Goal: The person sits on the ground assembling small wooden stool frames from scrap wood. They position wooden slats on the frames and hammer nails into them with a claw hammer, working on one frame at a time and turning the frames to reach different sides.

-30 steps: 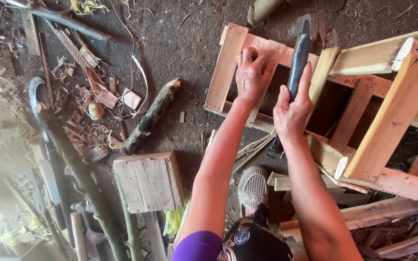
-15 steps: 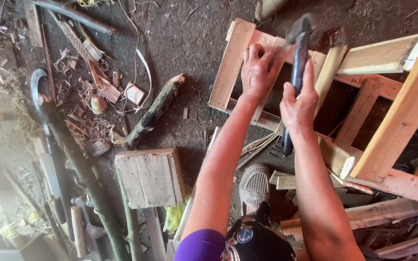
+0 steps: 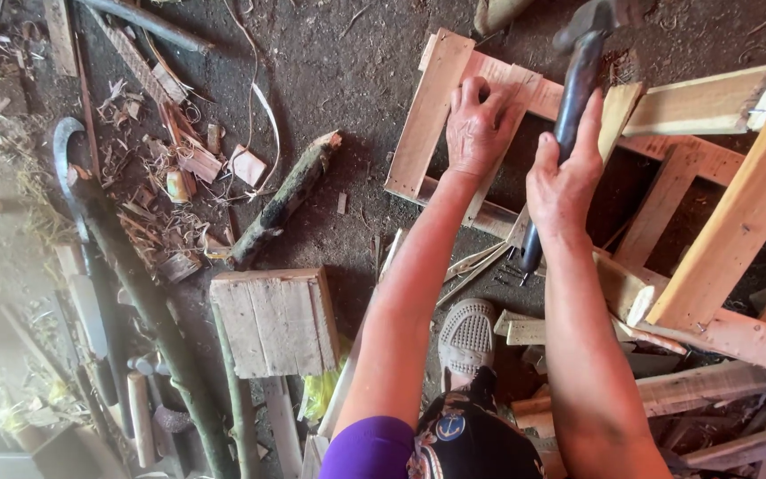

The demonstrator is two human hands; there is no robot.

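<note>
Head cam, looking straight down at the dirt floor. Only package-ish thing I spot is a yellow-green plastic wrapper (image 3: pixel 319 396) poking out just below the small square board panel (image 3: pixel 277 321), left of my arm, can't make out any label on it. My left hand (image 3: pixel 479 124) is pressed flat, fingers spread, on the pale wooden frame (image 3: pixel 427 111), right at its near corner slat. My right hand (image 3: pixel 562 182) is clamped around the dark handle of the hammer (image 3: pixel 571 115), head up near the top edge, handle running down past my wrist. Hammer looks worn, dark metal, hovering over the frame opening. A bark-covered stick (image 3: pixel 284 202) lies to the left, shavings beyond it
</note>
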